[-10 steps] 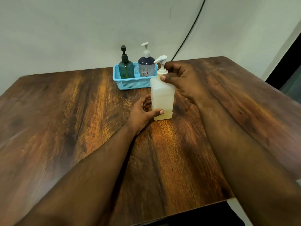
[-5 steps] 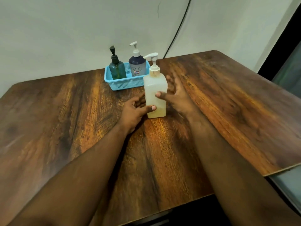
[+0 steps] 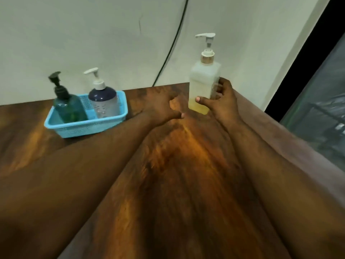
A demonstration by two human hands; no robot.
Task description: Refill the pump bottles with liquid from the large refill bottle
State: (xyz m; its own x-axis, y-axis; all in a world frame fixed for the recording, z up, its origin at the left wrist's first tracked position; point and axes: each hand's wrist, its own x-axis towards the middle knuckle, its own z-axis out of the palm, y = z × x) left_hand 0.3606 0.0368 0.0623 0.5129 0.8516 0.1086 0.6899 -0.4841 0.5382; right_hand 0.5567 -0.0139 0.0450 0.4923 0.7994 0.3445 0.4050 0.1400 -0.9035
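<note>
1. The white pump bottle stands upright at the upper right of the frame, near the far edge of the desk. It is a square-sided translucent bottle with a gold collar and a white pump head, and only a shallow band of yellowish liquid shows at its bottom.
2. The right hand grips the lower body of this bottle, thumb across the front face and fingers curled round the far side.
3. The left hand lies just beside the bottle at its left, apart from it, fingers loosely curled and holding nothing.
4. At the upper left of the frame a blue basket holds two more pump bottles upright: a green bottle with a black pump and a dark blue bottle with a white pump.
5. No large refill bottle is in view.
6. Handling, as a judgement: nearly empty, the white bottle should be light and easy to tip over, and its plastic walls likely flex under a hard squeeze. The smooth sides could slip if wet with soap.
7. The best hold is probably around the flat body low down with one hand, while the other takes the gold collar to unscrew the pump, not the thin nozzle.
</note>
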